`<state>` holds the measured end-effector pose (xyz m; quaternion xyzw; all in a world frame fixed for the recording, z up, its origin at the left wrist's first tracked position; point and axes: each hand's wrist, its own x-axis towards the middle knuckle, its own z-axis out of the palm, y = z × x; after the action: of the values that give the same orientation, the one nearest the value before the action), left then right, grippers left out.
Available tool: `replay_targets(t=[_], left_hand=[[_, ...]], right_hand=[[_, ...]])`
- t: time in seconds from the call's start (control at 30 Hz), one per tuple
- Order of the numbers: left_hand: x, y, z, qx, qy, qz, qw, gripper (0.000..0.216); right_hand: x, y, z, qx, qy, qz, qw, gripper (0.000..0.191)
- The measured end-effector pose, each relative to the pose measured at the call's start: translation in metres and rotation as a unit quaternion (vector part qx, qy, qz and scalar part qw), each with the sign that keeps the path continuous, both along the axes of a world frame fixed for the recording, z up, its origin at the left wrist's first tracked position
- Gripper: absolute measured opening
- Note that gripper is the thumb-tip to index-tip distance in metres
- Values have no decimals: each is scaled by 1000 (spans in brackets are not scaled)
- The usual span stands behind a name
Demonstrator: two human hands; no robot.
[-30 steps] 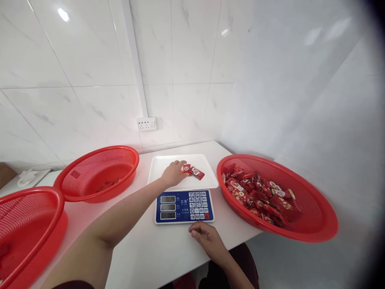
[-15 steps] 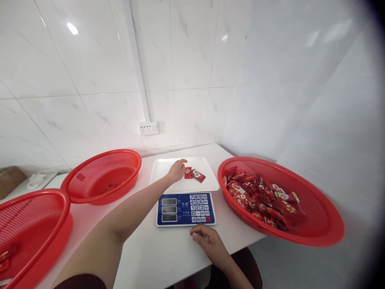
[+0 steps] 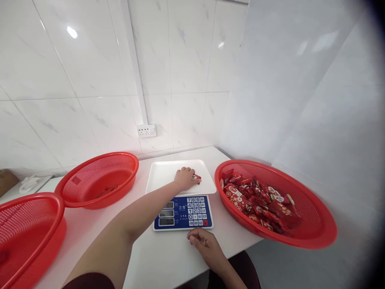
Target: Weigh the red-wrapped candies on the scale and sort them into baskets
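My left hand (image 3: pixel 185 179) is over the white weighing tray (image 3: pixel 159 172), its fingers curled down around a small red packet (image 3: pixel 197 179). Part of that packet, with its white label, shows between fingers and thumb; whatever lies under the palm is hidden. Just in front of the tray is the scale's blue keypad and display panel (image 3: pixel 183 212), its left part partly covered by my left forearm. My right hand (image 3: pixel 207 247) rests at the near side of the scale, fingers loosely curled in and thumb against them, with nothing visible in it.
To the right stands a large red basket (image 3: pixel 315 224) heaped with red packets (image 3: pixel 261 200). Two more red baskets are on the left: the farther one (image 3: pixel 96 172) holds a few packets, the nearer one (image 3: pixel 33 224) is cut off. A wall socket (image 3: pixel 146 130) is behind the scale.
My left hand has moved right across the tray onto the red packets and closed around them, covering most of them. The view has shifted slightly; my right hand stays in place.
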<state>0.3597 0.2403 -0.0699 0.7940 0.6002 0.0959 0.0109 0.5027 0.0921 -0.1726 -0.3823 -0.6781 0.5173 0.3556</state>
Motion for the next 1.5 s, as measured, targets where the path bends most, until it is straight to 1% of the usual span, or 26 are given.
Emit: replay_targets(t=[0.27,0.4,0.53,0.63,0.7,0.8,0.87,0.97,1.03,1.1,1.17,1.2,1.27,1.33,1.4,1.5], left_hand=[[-6,-1,2,34,40,-22,998,52],[-11,-2,5,30,45,-25,998,53],[-16,-5,11,28,56,-23,998,49],[-29,-8,18,38,59,-14,997,47],[-48,-10,24,50,61,-2,997,45],[-89,-17,37,68,72,43,994,42],[-120,-23,50,81,80,101,988,42],[-165,-38,69,101,88,197,971,45],[-191,-49,77,97,92,241,961,45],[-211,-60,79,81,89,278,953,45],[-226,-69,74,62,78,305,947,44],[-230,-72,70,58,70,308,947,44],[-230,-79,60,81,57,294,951,43],[-217,-84,50,139,34,263,954,41],[-192,-89,42,207,-17,227,951,38],[-143,-99,36,270,-141,160,939,33]], right_hand=[[0,0,-7,1,-7,-3,1000,29],[0,1,-7,5,-8,-3,1000,28],[0,0,-5,5,-12,-4,1000,28],[1,0,-3,4,-15,-6,1000,28],[1,-1,-3,4,-14,-7,1000,27],[2,-1,-1,3,-14,-3,1000,28],[2,0,1,2,-17,-2,1000,28],[1,0,2,3,-18,-2,1000,28],[1,0,3,2,-17,-2,1000,28],[1,-1,3,2,-20,-3,1000,29],[1,0,3,4,-25,-4,1000,29],[2,0,3,6,-26,-5,1000,29],[1,2,3,7,-23,-4,1000,28],[-1,2,3,10,-23,-5,1000,27],[-3,0,3,20,-29,-8,999,26],[-6,-7,11,49,-41,-10,998,24]])
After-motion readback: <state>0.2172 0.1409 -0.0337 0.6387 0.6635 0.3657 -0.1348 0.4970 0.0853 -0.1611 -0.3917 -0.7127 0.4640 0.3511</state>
